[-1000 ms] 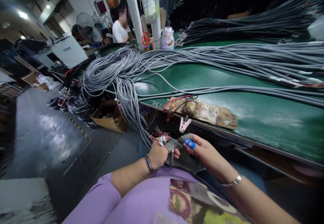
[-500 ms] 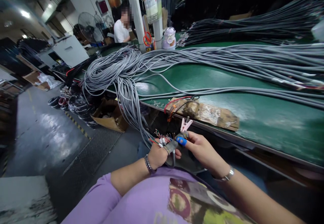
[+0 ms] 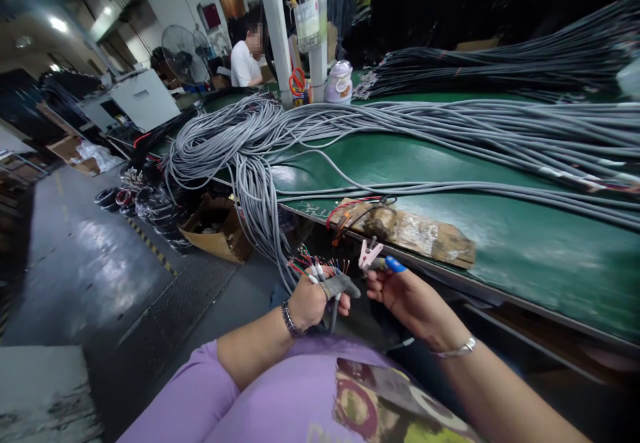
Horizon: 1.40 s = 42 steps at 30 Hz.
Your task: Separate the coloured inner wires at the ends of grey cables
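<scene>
My left hand (image 3: 310,301) is closed around grey cables (image 3: 334,309). Thin multicoloured wires (image 3: 313,259) fan out from their ends above my fist, with white sleeves beside them. Grey tape or a finger cover wraps my left thumb. To the right, my right hand (image 3: 405,296) is apart from the wires, its fingers loosely bent and nothing visible in them. Its thumb wears a blue cover, and the index finger a grey one. A pink clip (image 3: 370,255) is close to its fingertips, at the bench edge; whether they touch is unclear.
The green bench (image 3: 550,243) carries long bundles of grey cable (image 3: 450,119) and black cable (image 3: 500,63). A taped wooden board (image 3: 450,246) lies at its front edge. Below left are a cardboard box (image 3: 220,243) and wrapped coils. A person (image 3: 243,63) in white sits beyond.
My right hand has moved right, away from the wires at my left hand. The wire ends now stand more in view. My left hand keeps its grip on the cables.
</scene>
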Tool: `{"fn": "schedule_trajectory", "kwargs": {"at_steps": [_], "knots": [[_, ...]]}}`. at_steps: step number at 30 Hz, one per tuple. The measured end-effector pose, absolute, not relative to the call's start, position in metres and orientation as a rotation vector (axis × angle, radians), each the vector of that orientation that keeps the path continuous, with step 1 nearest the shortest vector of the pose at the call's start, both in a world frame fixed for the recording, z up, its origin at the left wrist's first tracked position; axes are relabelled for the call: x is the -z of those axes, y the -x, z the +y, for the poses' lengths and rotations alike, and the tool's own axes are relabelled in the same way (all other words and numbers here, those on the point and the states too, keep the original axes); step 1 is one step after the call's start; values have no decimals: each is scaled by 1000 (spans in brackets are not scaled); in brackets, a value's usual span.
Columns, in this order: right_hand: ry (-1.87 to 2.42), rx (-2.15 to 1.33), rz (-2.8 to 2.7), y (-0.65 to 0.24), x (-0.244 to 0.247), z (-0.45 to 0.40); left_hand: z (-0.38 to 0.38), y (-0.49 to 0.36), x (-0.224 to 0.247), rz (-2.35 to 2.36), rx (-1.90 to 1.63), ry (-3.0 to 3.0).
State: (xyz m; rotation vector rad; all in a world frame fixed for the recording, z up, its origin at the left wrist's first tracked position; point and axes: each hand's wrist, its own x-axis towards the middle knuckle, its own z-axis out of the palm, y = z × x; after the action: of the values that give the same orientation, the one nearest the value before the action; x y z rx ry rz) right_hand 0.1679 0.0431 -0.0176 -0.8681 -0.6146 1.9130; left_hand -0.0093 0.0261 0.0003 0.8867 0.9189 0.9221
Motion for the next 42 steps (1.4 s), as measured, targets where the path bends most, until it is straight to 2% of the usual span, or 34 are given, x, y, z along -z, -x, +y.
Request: {"fn": "schedule_trajectory", "kwargs": {"at_steps": [5,17,21,28,35,42], "knots": [[769,-1940,-645,-162,11,57,35,2,-11,878,-778,-896],[719,-1832,-574,-148,13,62,44,-4,-5,872,-758,-846],[696,-1891,-554,-149,13,61,43,-5,-2,894,-753,-854],[701,-1996,-477,-154,5,55,27,-3,-8,928,-795,-908],[762,-1857,-582,-152,0,54,19,-5,-4,965,-970,-908],[676,-1949,-615,-148,-3,55,26,-13,-6,979,-1014,-875]]}}
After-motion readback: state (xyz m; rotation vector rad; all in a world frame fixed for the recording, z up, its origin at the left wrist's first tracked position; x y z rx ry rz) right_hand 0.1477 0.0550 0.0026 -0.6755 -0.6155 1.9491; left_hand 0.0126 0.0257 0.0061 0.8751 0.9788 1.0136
